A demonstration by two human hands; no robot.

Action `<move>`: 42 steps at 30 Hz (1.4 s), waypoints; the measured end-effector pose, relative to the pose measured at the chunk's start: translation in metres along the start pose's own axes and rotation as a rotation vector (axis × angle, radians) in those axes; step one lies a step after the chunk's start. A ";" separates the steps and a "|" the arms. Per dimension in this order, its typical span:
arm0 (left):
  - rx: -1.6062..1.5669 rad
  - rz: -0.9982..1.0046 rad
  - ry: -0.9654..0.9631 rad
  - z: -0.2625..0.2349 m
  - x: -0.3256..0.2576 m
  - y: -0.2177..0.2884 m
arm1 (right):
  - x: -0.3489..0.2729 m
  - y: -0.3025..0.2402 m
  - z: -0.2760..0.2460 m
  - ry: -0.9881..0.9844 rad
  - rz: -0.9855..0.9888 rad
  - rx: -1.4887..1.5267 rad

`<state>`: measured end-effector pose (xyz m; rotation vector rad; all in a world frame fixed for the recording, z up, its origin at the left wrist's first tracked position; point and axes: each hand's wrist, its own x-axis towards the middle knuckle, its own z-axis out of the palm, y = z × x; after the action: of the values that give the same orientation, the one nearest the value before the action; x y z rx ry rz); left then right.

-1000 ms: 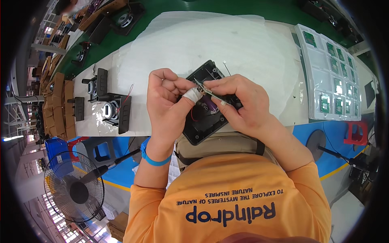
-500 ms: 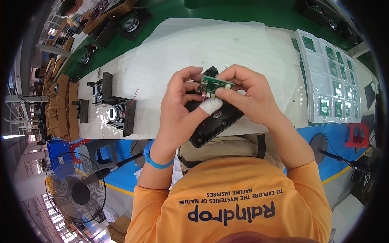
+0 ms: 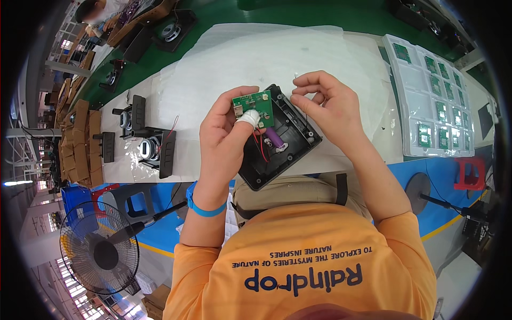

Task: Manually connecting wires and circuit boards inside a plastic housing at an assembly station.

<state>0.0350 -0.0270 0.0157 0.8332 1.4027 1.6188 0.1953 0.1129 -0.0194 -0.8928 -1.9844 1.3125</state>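
My left hand [image 3: 221,125] pinches a green circuit board [image 3: 261,103] with its thumb, which wears a white wrap, pressed on the board's face. Below the board lies an open black plastic housing [image 3: 290,124], tilted on the near edge of the table. Red wires hang beneath the board, beside a purple cylinder [image 3: 274,137] inside the housing. My right hand [image 3: 330,104] hovers over the housing's right side, thumb and forefinger apart, touching neither board nor housing; I see nothing in it.
Black housings with round speakers [image 3: 151,149] stand on the left of the table. A white tray [image 3: 413,96] holding several green boards lies at the right. White sheeting [image 3: 229,58] covers the tabletop. A fan [image 3: 105,255] stands lower left; another person [image 3: 101,13] sits far left.
My right hand has let go of the board and moved up and right. My left hand has shifted left, turning the board's face up, so the purple cylinder shows.
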 end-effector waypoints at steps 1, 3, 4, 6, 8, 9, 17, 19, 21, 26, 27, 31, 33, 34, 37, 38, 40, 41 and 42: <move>0.021 0.002 0.000 0.000 -0.001 -0.002 | 0.001 0.005 0.002 -0.004 0.043 0.086; 0.041 0.003 -0.004 0.000 0.000 -0.008 | 0.000 0.009 0.004 -0.003 0.089 0.169; 0.128 0.055 0.019 0.000 0.000 -0.012 | 0.000 0.010 0.004 -0.001 0.080 0.232; 0.213 0.107 0.039 0.000 0.000 -0.018 | -0.002 0.012 0.005 0.005 0.072 0.292; 0.424 0.202 0.051 -0.002 0.000 -0.021 | -0.004 0.013 0.006 0.201 -0.032 0.158; 0.422 0.202 0.049 -0.001 0.001 -0.021 | -0.003 0.011 0.006 0.203 -0.032 0.156; 0.516 0.305 0.053 -0.004 0.002 -0.024 | 0.006 0.015 0.016 0.067 0.054 0.328; 0.517 0.321 0.059 -0.004 0.002 -0.025 | 0.005 0.014 0.017 0.104 0.011 0.219; 0.518 0.336 0.064 -0.004 0.003 -0.025 | 0.008 0.013 0.016 0.141 -0.032 0.110; 0.525 0.353 0.091 -0.002 0.002 -0.024 | 0.020 0.020 0.016 0.050 0.123 0.363; 0.525 0.353 0.092 -0.002 0.002 -0.024 | 0.019 0.019 0.015 0.050 0.124 0.362; 0.511 0.352 0.092 -0.002 0.001 -0.025 | 0.010 0.010 0.012 -0.028 0.189 0.492; 0.520 0.349 0.094 -0.003 0.001 -0.025 | 0.007 0.008 0.011 -0.041 0.207 0.514; 0.556 0.359 0.093 -0.003 0.001 -0.024 | 0.005 0.008 0.011 -0.048 0.197 0.553; 0.591 0.372 0.093 -0.002 0.000 -0.025 | -0.001 0.007 0.011 -0.058 0.159 0.589; 0.592 0.381 0.095 -0.002 0.000 -0.025 | -0.002 0.007 0.011 -0.060 0.126 0.586; 0.606 0.379 0.090 -0.002 0.000 -0.024 | -0.003 0.013 0.015 -0.050 0.106 0.582; 0.621 0.383 0.085 -0.002 0.000 -0.025 | -0.004 0.015 0.016 -0.039 0.082 0.577; 0.621 0.378 0.085 -0.002 0.000 -0.026 | -0.005 0.014 0.017 -0.039 0.086 0.578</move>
<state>0.0374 -0.0265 -0.0099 1.4720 1.9379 1.5041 0.1883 0.1040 -0.0388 -0.6740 -1.4690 1.8292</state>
